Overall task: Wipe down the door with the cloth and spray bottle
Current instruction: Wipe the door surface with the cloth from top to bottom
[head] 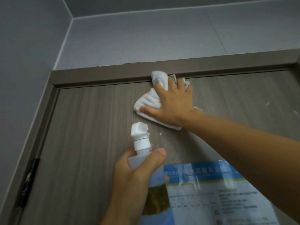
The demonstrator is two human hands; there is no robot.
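Hinge [30,172]: fixed at the left edge of the door frame [113,73], dark metal, blurred, not yet reached by my wiping.

Door [84,127]: grey-brown wood grain, shut against the frame. White streaks of foam or spray show below the cloth and far right; I judge those areas remain to be wiped.

Left hand [129,177]: closed around the neck of the spray bottle [141,143], thumb across the front. I hold it low, nozzle up and near the door, so it is ready for another spray without blocking the cloth.

Cloth [151,101]: white, bunched, pressed flat on the upper door, its top touching the frame's lower edge.

Right hand [173,104]: fingers spread, palm bearing on the cloth to pin it to the surface, arm reaching up.

Notice [211,192]: blue-and-white sheet stuck to the door, partly behind my forearm; text unreadable. Wetting it is a risk.
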